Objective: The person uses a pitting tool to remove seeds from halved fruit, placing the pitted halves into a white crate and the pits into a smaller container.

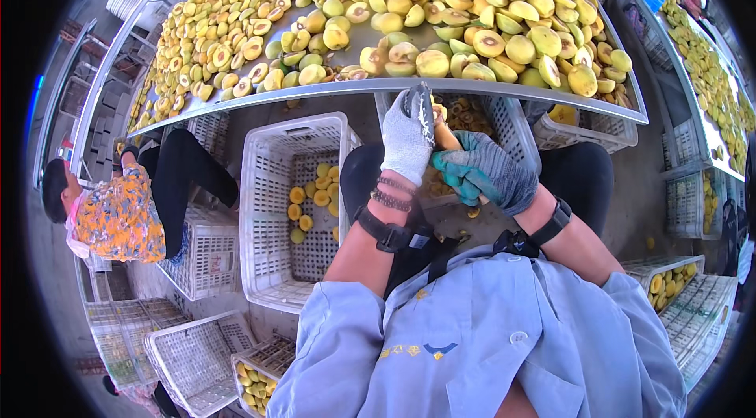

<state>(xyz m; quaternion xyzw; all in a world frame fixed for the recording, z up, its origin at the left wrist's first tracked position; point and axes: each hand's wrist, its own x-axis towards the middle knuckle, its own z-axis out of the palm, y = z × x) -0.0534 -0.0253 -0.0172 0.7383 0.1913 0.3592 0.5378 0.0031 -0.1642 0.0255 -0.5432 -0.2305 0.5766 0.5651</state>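
Observation:
My left hand (409,137), in a pale knit glove with dark, juice-smeared fingers, is closed around a piece of yellow stone fruit (438,112), mostly hidden by the fingers. My right hand (493,173) wears a grey glove with teal coating. It grips a tool with a tan handle (449,139), whose top end meets the fruit; the working tip cannot be made out. Both hands are just below the near rim of a metal table (378,87). Halved fruit (489,43) with brown centres lies heaped on that table. Below the hands, a crate (511,128) holds cut fruit pieces.
At left stands a white plastic crate (260,211) with several fruit halves. Further left, a person (121,211) sits on an upturned crate. More crates (198,359) lie at the lower left and right (697,311). Another fruit-covered table (703,75) runs along the right.

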